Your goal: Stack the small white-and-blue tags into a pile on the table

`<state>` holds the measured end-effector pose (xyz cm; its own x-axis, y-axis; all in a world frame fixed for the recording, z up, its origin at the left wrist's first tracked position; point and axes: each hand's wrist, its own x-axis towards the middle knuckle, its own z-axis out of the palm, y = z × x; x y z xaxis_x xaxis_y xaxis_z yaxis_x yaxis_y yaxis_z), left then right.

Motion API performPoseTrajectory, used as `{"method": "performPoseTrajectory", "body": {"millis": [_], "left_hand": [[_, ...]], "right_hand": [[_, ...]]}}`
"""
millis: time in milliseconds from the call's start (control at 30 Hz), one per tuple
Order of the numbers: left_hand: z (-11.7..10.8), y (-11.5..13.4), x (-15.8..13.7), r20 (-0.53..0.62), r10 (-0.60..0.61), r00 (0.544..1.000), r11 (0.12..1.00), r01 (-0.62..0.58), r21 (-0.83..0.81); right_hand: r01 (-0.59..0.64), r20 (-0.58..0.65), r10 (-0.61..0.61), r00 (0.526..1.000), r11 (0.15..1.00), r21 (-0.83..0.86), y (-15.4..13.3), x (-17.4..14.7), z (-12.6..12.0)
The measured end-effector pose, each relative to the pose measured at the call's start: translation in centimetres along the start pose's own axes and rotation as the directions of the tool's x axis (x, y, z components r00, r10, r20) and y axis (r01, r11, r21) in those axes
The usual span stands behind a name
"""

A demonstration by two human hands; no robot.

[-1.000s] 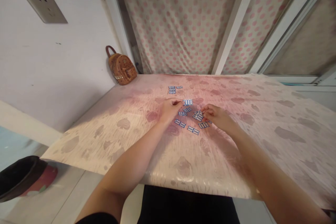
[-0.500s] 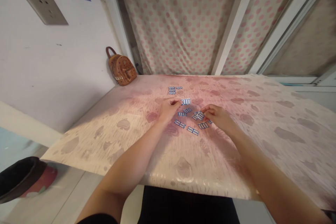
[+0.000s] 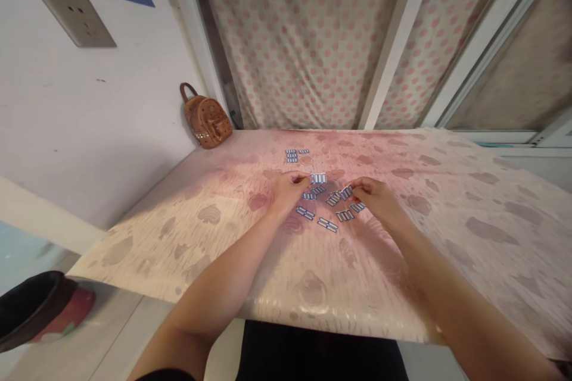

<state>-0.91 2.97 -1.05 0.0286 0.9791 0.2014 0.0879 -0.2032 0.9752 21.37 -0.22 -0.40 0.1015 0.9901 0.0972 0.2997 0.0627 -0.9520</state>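
Observation:
Between finger and thumb, my left hand (image 3: 289, 189) holds up a small blue-and-white striped card (image 3: 319, 178) by its left end. My right hand (image 3: 374, 196) pinches another striped card (image 3: 346, 192), tilted just above a card (image 3: 333, 199) on the table. Around the hands lie several more of the same kind, loose and at different angles: a pair partly overlapping (image 3: 309, 196), one at the left (image 3: 305, 212), one nearest me (image 3: 328, 224), and two at the right (image 3: 345, 215). Farther back, several sit in a neat block (image 3: 292, 156) with one (image 3: 304, 151) beside it.
A patterned tablecloth (image 3: 214, 262) covers the table. A small brown backpack (image 3: 208, 122) stands at its back left corner against the wall. Behind hangs a dotted curtain (image 3: 304, 41). A dark-rimmed bin (image 3: 44, 309) is on the floor at left.
My right hand has drawn slightly right with its card, uncovering more of the card on the table beneath it. My left hand has shifted a little right, still holding its card.

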Motion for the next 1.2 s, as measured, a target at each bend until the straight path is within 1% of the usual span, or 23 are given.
{"method": "performPoseTrajectory", "body": {"millis": [67,233,333,433,533,600,667,733,833,1200], "left_hand": [[0.2,0.0,-0.2,0.016,0.001,1.0,1.0,-0.001,-0.022],[0.7,0.0,-0.7,0.042,0.035,0.998,0.999,-0.034,-0.041],[0.8,0.5,-1.1,0.055,0.056,0.997,0.998,-0.054,-0.043],[0.8,0.9,-1.3,0.066,0.059,0.996,0.997,-0.056,-0.048],[0.8,1.0,-1.2,0.067,0.065,0.996,0.996,-0.06,-0.069],[0.9,1.0,-1.2,0.087,0.064,0.994,0.992,-0.055,-0.11],[1.2,0.9,-1.2,0.122,0.064,0.99,0.987,-0.045,-0.155],[1.5,0.8,-1.3,0.148,0.072,0.986,0.982,-0.044,-0.184],[1.8,0.7,-1.5,0.157,0.104,0.982,0.979,-0.073,-0.191],[2.1,0.6,-1.8,0.087,0.186,0.979,0.978,-0.176,-0.109]], "right_hand": [[-0.006,0.006,0.006,1.0,0.999,0.044,-0.4,-0.2,0.0],[0.027,0.032,-0.033,0.999,0.987,0.156,-1.2,-1.0,0.5],[0.093,0.03,-0.097,0.995,0.991,0.099,-1.4,-1.2,0.9],[0.146,-0.045,-0.145,0.988,0.989,0.018,-1.4,-1.2,1.1],[0.153,-0.169,-0.149,0.974,0.988,0.012,-1.2,-1.0,0.9],[0.157,-0.2,-0.15,0.968,0.987,0.02,-1.1,-0.9,0.8],[0.155,-0.165,-0.148,0.975,0.987,0.035,-1.1,-0.9,0.9],[0.159,-0.09,-0.154,0.984,0.986,0.054,-1.1,-1.1,1.1],[0.174,-0.006,-0.174,0.985,0.981,0.084,-1.2,-1.4,1.7],[0.182,0.09,-0.198,0.976,0.971,0.157,-1.2,-1.5,2.0]]}}
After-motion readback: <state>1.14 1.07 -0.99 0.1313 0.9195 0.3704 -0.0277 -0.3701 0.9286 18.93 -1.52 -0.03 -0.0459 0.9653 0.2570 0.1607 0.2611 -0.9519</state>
